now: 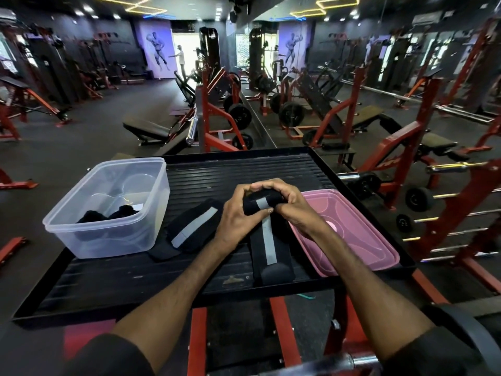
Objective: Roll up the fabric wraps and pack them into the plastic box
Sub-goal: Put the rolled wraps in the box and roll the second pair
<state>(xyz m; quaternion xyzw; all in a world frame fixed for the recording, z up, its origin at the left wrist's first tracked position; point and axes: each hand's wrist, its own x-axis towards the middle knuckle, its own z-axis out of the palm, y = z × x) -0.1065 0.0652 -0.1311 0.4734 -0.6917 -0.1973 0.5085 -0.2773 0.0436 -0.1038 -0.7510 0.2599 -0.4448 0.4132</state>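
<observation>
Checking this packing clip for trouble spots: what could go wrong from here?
1. Both the left hand and right hand grip a half-rolled black wrap; its long tail lies flat, so a slipped grip could let the roll spring loose.
2. The clear plastic box sits near the left edge of the platform; a careless drop-in might nudge it off.
3. The second wrap lies beside the left hand and could get dragged.

A gym is showing here: red-framed benches (146,130) are standing across the dark floor (95,118), and a chrome barbell (192,128) is jutting out beyond the far edge of the black ribbed platform (244,164). Weight plates (240,116) are sitting on machines. A wall mirror (325,50) is doubling the room, and a bodybuilder mural (158,50) is glowing on the back wall.
</observation>
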